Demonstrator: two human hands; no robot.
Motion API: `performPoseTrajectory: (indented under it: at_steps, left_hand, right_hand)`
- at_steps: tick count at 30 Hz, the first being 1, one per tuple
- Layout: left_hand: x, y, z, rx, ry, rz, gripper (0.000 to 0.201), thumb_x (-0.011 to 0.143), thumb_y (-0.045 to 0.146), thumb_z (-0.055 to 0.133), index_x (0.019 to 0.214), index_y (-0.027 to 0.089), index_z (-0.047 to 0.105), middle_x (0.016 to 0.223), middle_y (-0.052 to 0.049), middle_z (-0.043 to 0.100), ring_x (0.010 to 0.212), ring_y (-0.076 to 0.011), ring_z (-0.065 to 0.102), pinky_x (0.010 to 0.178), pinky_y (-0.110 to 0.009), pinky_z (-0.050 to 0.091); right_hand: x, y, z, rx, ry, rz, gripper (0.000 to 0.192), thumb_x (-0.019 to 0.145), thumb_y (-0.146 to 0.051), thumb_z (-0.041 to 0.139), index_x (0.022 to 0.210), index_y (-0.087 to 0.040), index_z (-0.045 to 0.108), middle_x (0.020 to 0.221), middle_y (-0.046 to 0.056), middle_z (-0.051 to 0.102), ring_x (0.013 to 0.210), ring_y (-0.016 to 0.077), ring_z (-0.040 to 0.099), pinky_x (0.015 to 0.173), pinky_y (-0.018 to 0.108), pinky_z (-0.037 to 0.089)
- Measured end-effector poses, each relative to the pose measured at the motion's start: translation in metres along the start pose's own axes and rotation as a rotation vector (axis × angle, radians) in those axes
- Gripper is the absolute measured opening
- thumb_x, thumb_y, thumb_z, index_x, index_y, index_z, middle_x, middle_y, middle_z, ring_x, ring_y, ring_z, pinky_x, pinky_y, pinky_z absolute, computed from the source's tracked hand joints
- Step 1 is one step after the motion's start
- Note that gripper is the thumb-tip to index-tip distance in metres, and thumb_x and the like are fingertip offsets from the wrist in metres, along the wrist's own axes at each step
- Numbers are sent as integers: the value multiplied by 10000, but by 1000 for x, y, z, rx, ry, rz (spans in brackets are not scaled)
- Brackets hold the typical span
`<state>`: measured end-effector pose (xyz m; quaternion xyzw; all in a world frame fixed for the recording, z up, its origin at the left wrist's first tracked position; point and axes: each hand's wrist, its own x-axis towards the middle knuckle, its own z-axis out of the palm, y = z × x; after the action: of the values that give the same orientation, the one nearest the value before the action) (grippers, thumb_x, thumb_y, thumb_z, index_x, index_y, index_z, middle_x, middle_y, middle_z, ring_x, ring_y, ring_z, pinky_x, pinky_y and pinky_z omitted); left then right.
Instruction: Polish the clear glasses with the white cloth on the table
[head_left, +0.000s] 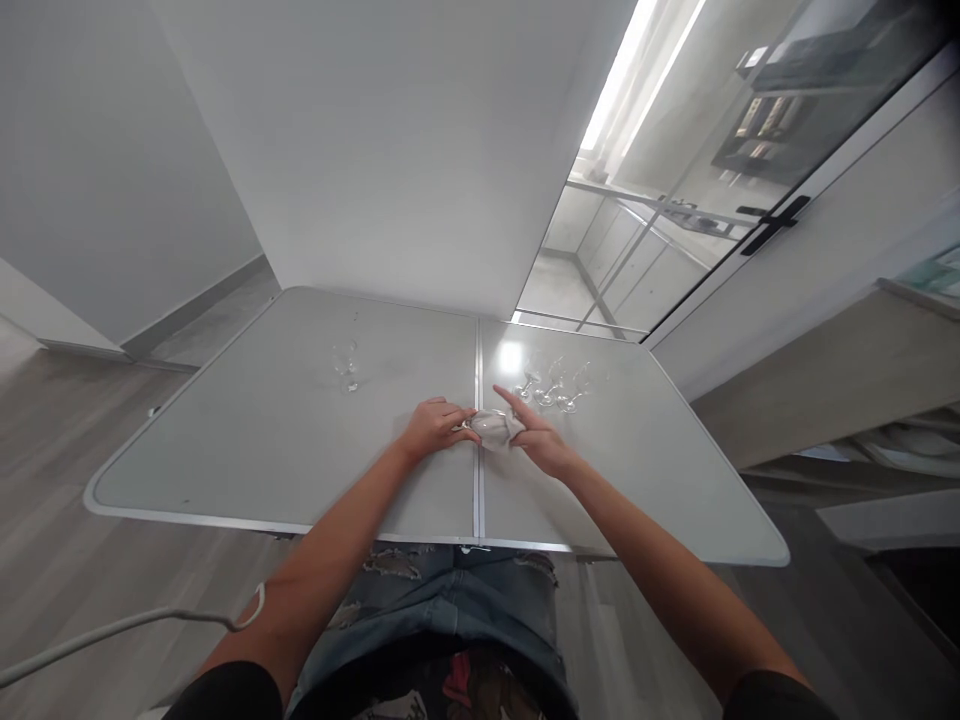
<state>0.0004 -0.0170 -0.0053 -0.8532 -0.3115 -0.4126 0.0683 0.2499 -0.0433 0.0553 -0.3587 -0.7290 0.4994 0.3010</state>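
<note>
At the centre of the frame a clear glass point(484, 426) was held by the left hand point(433, 427) and wiped with a white cloth point(504, 430) gripped in the right hand point(541, 443), one glass point(346, 366) standing apart at left, several glasses point(553, 385) clustered upper right.

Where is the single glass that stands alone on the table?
In the head view, the lone glass stands on the left half of the table, beyond the left hand and left of the centre seam.
</note>
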Motion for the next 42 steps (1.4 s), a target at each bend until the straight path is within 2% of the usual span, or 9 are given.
performPoseTrajectory:
  at_steps: [4,8,12,16,21,25,29,37,42]
  left_hand:
    - [-1,-3,2,19,78,-52,428,902,583,598,1043,191,700,659,-7,700,590,-112,630,635,-260,421]
    - [0,-4,2,44,139,-97,388,903,562,615,1004,196,694,622,13,687,542,-104,604,611,-257,400]
    - [0,-3,1,74,128,-84,384,914,552,605,982,184,687,624,-4,681,545,-111,601,599,-261,386]
    - [2,0,3,50,66,32,381,943,495,588,751,168,628,580,-13,633,516,-113,560,581,-267,377]
    - [3,5,7,-98,70,-28,379,918,528,608,795,177,678,573,3,625,523,-105,545,596,-256,414]
    - [5,7,4,-278,258,-415,350,875,512,670,909,169,736,641,12,656,553,-95,530,597,-238,432]
    - [9,10,0,-447,337,-786,331,854,482,683,925,168,759,714,5,696,600,-106,562,606,-227,442]
    - [12,15,0,-501,294,-789,287,904,257,511,1083,166,717,802,-16,722,584,-112,573,599,-225,463]
    - [6,9,9,-331,228,-610,223,835,155,503,956,156,690,762,-47,702,613,-147,596,607,-255,454]
  right_hand:
    - [-6,-5,7,207,295,81,780,733,-182,493,1497,-313,403,1101,30,663,944,237,634,844,393,528]
    - [-21,5,4,-155,524,-67,579,802,-221,513,1375,-296,528,1181,83,635,1137,337,581,1005,559,446]
    - [-22,5,2,-576,133,-308,549,805,-220,555,1347,-302,588,1023,75,685,1271,387,529,1172,709,123]
    - [-2,-13,4,-658,-123,-387,566,882,-286,536,1447,-289,505,1351,85,610,1401,346,422,1209,674,58]
    - [24,-16,7,-96,20,-99,491,983,-520,392,1331,-248,607,1350,77,625,1290,304,542,1149,541,352]
    - [40,-1,41,640,214,61,599,941,-653,375,1253,-215,638,1192,82,700,1153,288,643,995,456,524]
    - [50,2,99,884,444,8,565,952,-605,420,1359,-242,566,1268,61,675,1220,248,614,1051,424,501]
    - [54,5,118,-169,651,-256,654,1038,-384,333,1615,-268,48,1665,61,208,1517,227,259,1224,443,287]
    - [56,10,74,-853,426,-450,524,1003,-233,367,1526,-207,382,1553,115,430,1494,301,295,1234,587,172]
